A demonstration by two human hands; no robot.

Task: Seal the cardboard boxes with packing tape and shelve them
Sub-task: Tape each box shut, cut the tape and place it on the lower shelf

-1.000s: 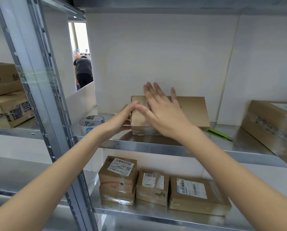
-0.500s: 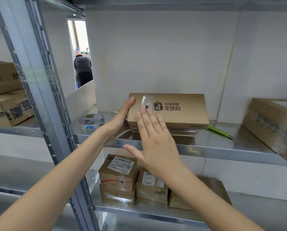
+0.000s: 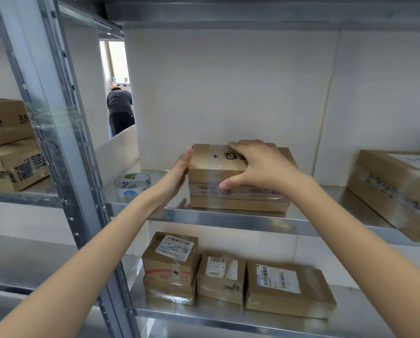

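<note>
A person in a dark grey top and dark trousers (image 3: 120, 111) stood bent over, back turned, far beyond and up-left of the left hand (image 3: 177, 176), seen through a narrow bright opening (image 3: 116, 62). A white slanted divider board (image 3: 117, 154) stood just left of that hand. Plain white back panels (image 3: 228, 93) rose behind the right hand (image 3: 260, 167). A grey perforated metal upright (image 3: 65, 142) ran down well left of both hands.

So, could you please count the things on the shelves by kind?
Cardboard boxes: 8 (held box, right box, two stacked at left, four below)
Tape rolls: 1
Total: 9
</note>
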